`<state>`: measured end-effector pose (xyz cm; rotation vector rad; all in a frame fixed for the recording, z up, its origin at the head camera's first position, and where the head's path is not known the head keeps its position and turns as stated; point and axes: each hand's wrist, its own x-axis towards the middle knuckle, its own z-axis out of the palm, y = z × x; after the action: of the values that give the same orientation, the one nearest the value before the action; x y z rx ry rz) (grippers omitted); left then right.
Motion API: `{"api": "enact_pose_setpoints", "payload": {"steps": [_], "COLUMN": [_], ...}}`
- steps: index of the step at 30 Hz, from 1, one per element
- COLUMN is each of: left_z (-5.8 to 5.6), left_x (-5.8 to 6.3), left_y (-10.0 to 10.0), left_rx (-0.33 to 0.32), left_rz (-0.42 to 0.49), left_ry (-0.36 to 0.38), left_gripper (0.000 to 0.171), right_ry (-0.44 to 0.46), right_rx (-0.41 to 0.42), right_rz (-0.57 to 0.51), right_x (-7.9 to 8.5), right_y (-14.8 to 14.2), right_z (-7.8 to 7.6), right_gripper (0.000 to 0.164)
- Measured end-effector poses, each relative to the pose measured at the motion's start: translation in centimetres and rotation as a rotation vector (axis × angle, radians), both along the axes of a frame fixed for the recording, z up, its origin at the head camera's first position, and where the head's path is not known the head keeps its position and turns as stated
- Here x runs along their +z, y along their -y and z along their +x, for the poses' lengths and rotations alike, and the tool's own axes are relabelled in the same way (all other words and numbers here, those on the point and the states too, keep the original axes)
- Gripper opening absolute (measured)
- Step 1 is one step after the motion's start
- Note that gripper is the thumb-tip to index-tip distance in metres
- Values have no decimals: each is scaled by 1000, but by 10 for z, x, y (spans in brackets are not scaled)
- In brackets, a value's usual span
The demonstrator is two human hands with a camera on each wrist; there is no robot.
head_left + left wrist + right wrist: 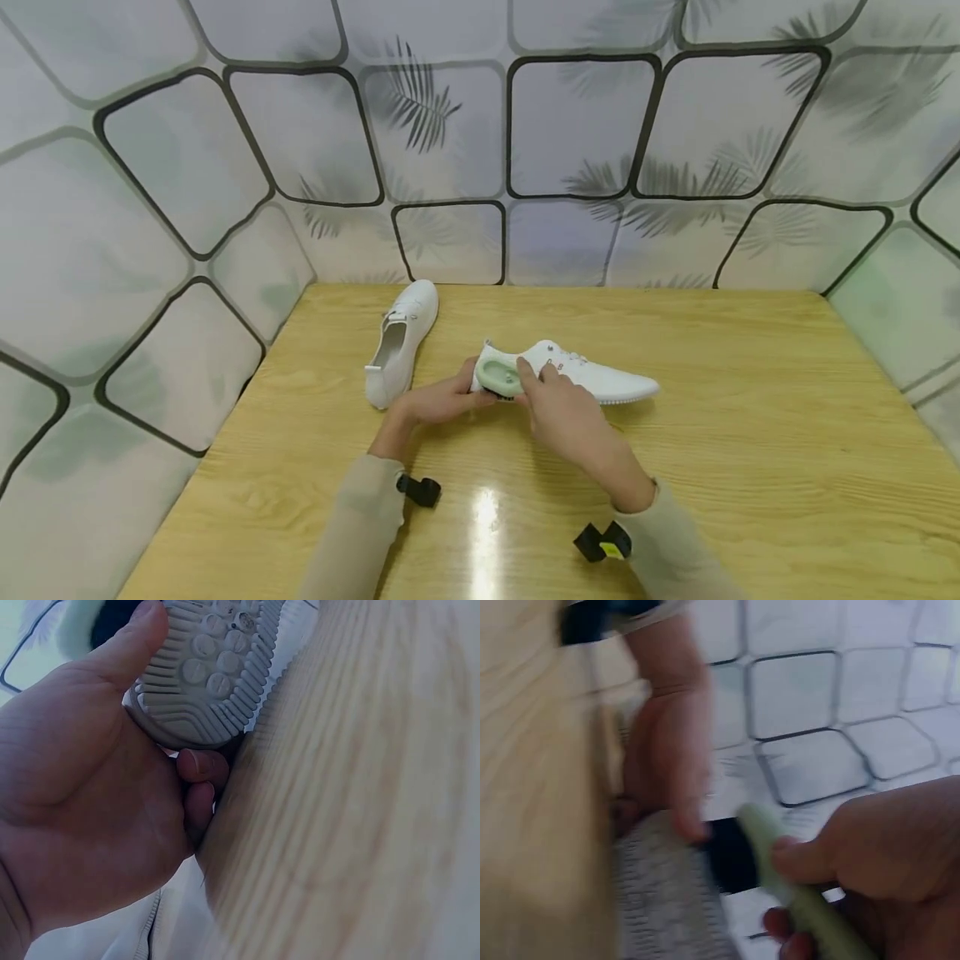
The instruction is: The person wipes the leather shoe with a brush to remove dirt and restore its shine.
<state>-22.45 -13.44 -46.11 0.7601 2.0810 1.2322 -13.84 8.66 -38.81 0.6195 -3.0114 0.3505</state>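
Observation:
A white lace-up shoe (618, 383) lies on its side on the table, its toe pointing right. My left hand (442, 402) grips it at the heel; in the left wrist view the thumb lies against the edge of the ridged sole (206, 671) and the fingers curl beneath. A pale green brush (814, 919) with dark bristles (731, 859) is held in my right hand (566, 421). The bristles are at the heel side of the shoe, near the sole's edge. Blur in the right wrist view hides their exact contact.
A second white shoe (411, 333) stands upright to the left, behind my left hand. The wooden table (750, 433) reaches back to a patterned curtain (581, 125), which also encloses both sides. Black wrist cameras are strapped at both sleeves.

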Motion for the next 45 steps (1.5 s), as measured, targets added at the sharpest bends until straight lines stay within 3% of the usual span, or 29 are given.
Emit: {"api": "enact_pose_setpoints", "payload": {"steps": [3, 6, 10, 14, 18, 21, 25, 28, 31, 35, 38, 41, 45], "left_z": [-3, -4, -2, 0, 1, 1, 2, 2, 1, 0, 0, 1, 2], "left_x": [2, 3, 4, 1, 2, 4, 3, 1, 3, 4, 2, -1, -2], "left_y": [-4, -3, 3, 4, 4, 5, 5, 4, 5, 6, 5, 4, 3], "left_rx": [-16, 2, 19, 21, 52, 77, 81, 65, 71, 108, 99, 69, 64], "left_rz": [12, -19, -34, -14, -43, -66, -49, -39, -57, -62, -48, -32, -30], "left_ry": [-6, -7, -8, -7, 3, 4, -6, -9, -13, -16, -20, -22, -23], "left_gripper": [81, 86, 80, 74, 83, 88, 81, 78, 80, 84, 81, 74, 69], "right_ry": [45, 10, -5, 48, 72, 30, 8, 92, 145, 88, 60, 99, 153], "right_rx": [-60, -110, -45, -1, -75, -121, -66, -10, -28, -63, -3, 46, 16], "right_rz": [23, 36, -6, -1, 65, 69, -14, -45, -21, -14, -28, -42, -50], "right_x": [8, 6, -6, -2, 10, 6, -4, 2, 11, 8, 1, 1, 9], "right_y": [-13, -15, 3, 8, -6, -9, 2, 1, -10, -11, -4, -4, -18], "right_z": [1, -4, -9, -3, -1, -9, -10, -4, -5, -12, -13, -8, -2], "right_gripper": [52, 52, 53, 53, 53, 53, 53, 53, 53, 53, 53, 53, 52]}}
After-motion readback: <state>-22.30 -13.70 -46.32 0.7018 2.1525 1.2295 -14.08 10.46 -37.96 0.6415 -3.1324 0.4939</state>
